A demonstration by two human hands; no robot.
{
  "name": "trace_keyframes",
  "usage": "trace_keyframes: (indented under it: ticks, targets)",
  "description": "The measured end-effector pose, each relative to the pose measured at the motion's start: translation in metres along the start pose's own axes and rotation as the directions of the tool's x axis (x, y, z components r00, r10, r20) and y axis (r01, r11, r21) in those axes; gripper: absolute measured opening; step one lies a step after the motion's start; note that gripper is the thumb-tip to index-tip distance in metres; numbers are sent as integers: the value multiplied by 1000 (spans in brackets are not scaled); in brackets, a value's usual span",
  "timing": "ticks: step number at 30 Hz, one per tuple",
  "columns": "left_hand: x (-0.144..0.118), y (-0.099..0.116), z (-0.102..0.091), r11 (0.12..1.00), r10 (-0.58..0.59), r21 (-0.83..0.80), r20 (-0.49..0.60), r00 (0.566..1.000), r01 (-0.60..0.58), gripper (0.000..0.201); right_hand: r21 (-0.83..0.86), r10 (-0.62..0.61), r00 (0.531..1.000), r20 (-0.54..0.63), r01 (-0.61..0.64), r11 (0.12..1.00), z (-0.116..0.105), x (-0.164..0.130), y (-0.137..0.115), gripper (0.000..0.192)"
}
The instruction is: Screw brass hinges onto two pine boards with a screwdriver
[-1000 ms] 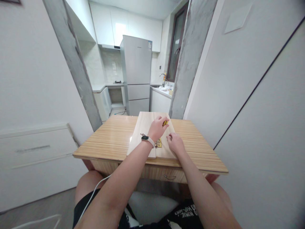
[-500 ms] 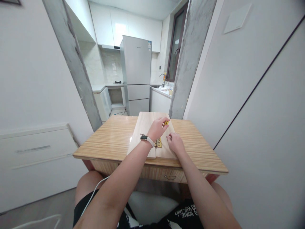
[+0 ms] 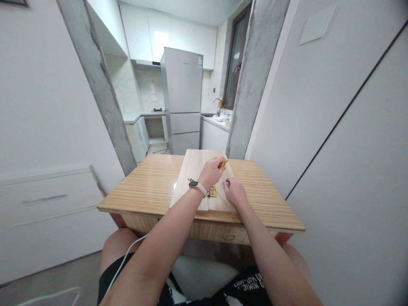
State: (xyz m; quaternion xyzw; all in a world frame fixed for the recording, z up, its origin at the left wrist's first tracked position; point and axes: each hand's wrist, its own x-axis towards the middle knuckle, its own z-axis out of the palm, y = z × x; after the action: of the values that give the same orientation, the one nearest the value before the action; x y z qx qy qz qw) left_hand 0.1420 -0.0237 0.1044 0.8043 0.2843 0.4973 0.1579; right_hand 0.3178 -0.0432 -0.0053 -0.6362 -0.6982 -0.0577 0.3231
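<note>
Over the boards point(image 3: 194, 178), left hand point(image 3: 211, 171) unmoved, grip closed on yellow tool point(image 3: 222, 164), right hand point(image 3: 234, 190) unchanged, fingers curled beside brass hinge point(image 3: 212, 191)

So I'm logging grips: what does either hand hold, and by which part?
Left hand grips a yellow-handled tool by its handle; right hand rests on the board, holding nothing.

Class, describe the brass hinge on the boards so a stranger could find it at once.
Start at the striped wooden table. Two pale boards lie side by side along its middle. The hinge lies flat across their seam at the near end, between the left hand and right hand, the only shiny gold metal there.
</note>
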Motion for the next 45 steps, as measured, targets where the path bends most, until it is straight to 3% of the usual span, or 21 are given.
trace_keyframes:
  ticks: [7, 17, 30, 38, 45]
  targets:
    - [-2, 6, 0, 1000, 15, -2, 41, 999, -15, 31, 1, 1, 1000, 5, -1, 1000, 2, 1, 1, 13]
    - [-3, 9, -4, 990, -34, 133, -56, 998, 42, 26, -12, 1, 1000, -1, -1, 1000, 0, 0, -1, 14]
    - [-3, 8, 1, 998, -1, -63, 61, 998, 4, 33, 7, 20, 1000, 17, -20, 1000, 1, 1, 1, 14]
    - [-6, 7, 0, 998, -30, 50, -40, 999, 32, 29, 11, 18, 1000, 10, -18, 1000, 1, 0, 0, 16]
    - [-3, 5, -2, 996, -50, 72, -44, 998, 53, 28, -2, 8, 1000, 5, -8, 1000, -1, 0, -2, 15]
